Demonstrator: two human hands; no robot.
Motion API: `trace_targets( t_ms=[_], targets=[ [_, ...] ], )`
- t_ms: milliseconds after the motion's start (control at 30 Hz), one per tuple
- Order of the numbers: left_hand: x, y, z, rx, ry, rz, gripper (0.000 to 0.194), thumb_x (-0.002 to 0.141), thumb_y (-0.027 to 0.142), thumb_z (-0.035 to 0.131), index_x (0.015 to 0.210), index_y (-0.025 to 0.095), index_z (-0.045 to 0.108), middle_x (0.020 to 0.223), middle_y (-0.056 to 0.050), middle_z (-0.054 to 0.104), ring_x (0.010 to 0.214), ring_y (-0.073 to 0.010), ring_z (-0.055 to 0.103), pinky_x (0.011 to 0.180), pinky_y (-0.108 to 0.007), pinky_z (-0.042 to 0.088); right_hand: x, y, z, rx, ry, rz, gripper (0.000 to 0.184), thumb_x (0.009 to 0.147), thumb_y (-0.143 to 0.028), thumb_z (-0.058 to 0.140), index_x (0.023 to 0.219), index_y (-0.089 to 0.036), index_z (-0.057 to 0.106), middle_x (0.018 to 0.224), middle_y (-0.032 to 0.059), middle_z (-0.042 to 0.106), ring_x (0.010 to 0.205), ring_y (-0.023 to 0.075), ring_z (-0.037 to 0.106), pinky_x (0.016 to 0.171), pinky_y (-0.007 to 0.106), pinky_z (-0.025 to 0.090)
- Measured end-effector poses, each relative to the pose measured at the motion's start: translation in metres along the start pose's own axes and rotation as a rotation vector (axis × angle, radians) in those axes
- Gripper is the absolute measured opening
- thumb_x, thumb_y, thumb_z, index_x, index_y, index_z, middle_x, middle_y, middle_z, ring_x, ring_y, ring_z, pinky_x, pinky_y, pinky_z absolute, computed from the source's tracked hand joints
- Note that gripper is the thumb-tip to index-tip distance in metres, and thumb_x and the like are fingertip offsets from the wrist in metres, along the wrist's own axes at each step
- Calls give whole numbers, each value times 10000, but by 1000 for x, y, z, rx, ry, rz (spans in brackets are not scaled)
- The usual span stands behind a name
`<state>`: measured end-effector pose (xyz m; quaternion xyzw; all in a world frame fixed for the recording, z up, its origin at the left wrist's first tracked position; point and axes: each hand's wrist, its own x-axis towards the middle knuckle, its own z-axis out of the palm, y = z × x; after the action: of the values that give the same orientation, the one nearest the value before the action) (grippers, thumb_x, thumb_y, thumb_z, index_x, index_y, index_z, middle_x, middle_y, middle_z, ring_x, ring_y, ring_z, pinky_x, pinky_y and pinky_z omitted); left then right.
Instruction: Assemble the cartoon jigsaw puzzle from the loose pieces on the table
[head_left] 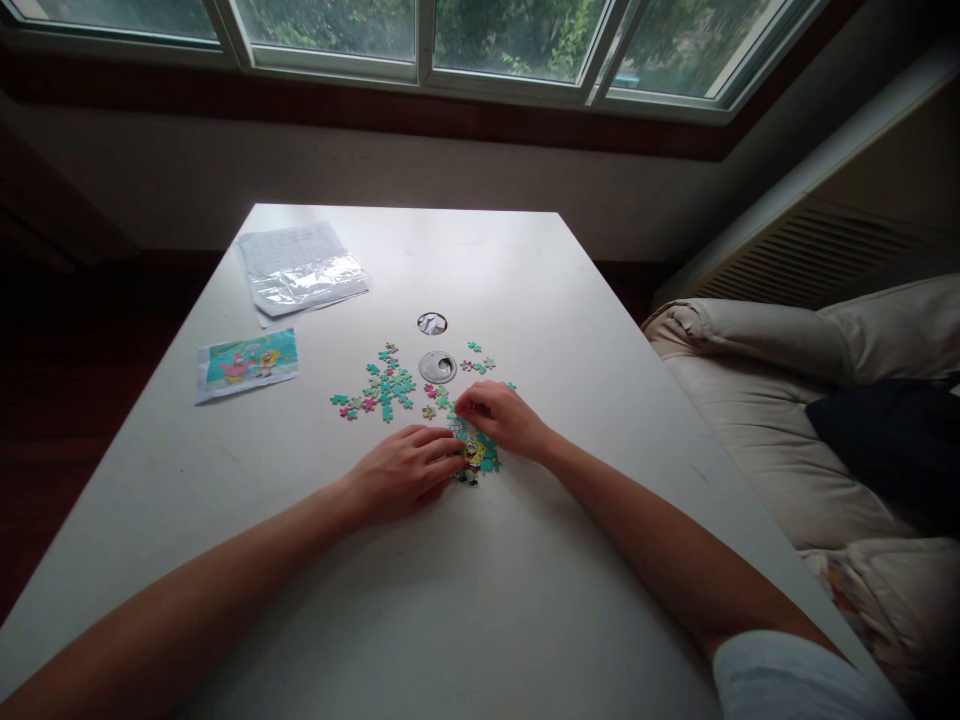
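A joined part of a jigsaw puzzle (474, 455) with a yellow cartoon figure lies near the middle of the white table. The outstretched fingers of my left hand (411, 465) rest on its left side, the hand lying low over the table. At the upper edge of the joined part, my right hand (504, 415) is closed in a pinch on a puzzle piece, mostly hidden by the fingers. Loose puzzle pieces (388, 385) in teal, green and pink are spread to the upper left. A few more pieces (476, 365) lie beyond my right hand.
A round metal grommet (438, 367) and a round hole (433, 323) sit in the tabletop (585, 560). To the left lies a picture card (247, 365) with cartoon figures. Behind it is a clear plastic bag with paper (304, 270). A sofa (787, 430) stands along the right.
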<state>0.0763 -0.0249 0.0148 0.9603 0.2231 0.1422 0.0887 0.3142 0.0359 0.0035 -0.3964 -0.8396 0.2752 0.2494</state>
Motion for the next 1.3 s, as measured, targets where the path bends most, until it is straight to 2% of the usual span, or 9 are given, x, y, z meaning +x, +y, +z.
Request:
trace_targets(
  t_ms=[267, 600, 1000, 1067, 1133, 1233, 1300],
  targets=[
    [0, 0, 0, -15, -8, -7, 315, 984, 190, 479, 1272, 213, 604, 1385, -74, 624, 1292, -235, 549, 1103, -400, 438, -2, 0, 1, -144, -3, -52, 85, 918, -169, 630, 894, -214, 697, 899, 43, 658, 893, 190, 562, 858, 329, 388],
    [1, 0, -1, -17, -16, -4, 308, 982, 185, 478, 1264, 210, 600, 1388, -73, 619, 1284, -236, 553, 1111, -401, 433, -3, -5, 2, -198, 11, -56, 45, 919, -204, 640, 883, -215, 664, 860, 28, 616, 868, 190, 529, 840, 325, 369],
    [2, 0, -2, -21, 2, 0, 294, 964, 180, 505, 1236, 211, 613, 1348, -85, 639, 1250, -227, 576, 1089, -386, 447, -5, -3, 5, -284, 26, -81, 91, 940, -273, 633, 869, -219, 650, 878, 40, 657, 899, 210, 544, 867, 366, 369],
    [1, 0, -2, -20, 3, 2, 294, 965, 181, 502, 1235, 213, 617, 1347, -86, 640, 1247, -227, 577, 1085, -388, 450, -5, -3, 5, -302, 56, -89, 101, 960, -299, 608, 939, -225, 674, 951, 57, 681, 953, 225, 558, 901, 390, 379],
    [1, -1, -1, -21, 6, 3, 304, 963, 180, 501, 1242, 215, 617, 1354, -87, 637, 1260, -230, 570, 1085, -394, 450, -5, -2, 5, -320, 93, -101, 172, 977, -333, 589, 1080, -233, 683, 1130, 85, 688, 1087, 250, 561, 969, 419, 384],
    [1, -1, 1, -23, 4, 4, 322, 964, 180, 499, 1265, 216, 609, 1369, -84, 631, 1282, -234, 556, 1095, -401, 443, -5, 1, 5, -350, 83, -132, 346, 992, -365, 564, 1309, -237, 616, 1420, 107, 586, 1339, 286, 467, 1092, 464, 350],
    [1, -2, 1, -24, 2, 3, 328, 966, 181, 499, 1275, 217, 604, 1372, -81, 630, 1282, -235, 555, 1100, -402, 439, -5, 3, 5, -365, 47, -147, 400, 996, -368, 558, 1373, -238, 583, 1481, 105, 548, 1412, 297, 414, 1134, 487, 324]
  ],
)
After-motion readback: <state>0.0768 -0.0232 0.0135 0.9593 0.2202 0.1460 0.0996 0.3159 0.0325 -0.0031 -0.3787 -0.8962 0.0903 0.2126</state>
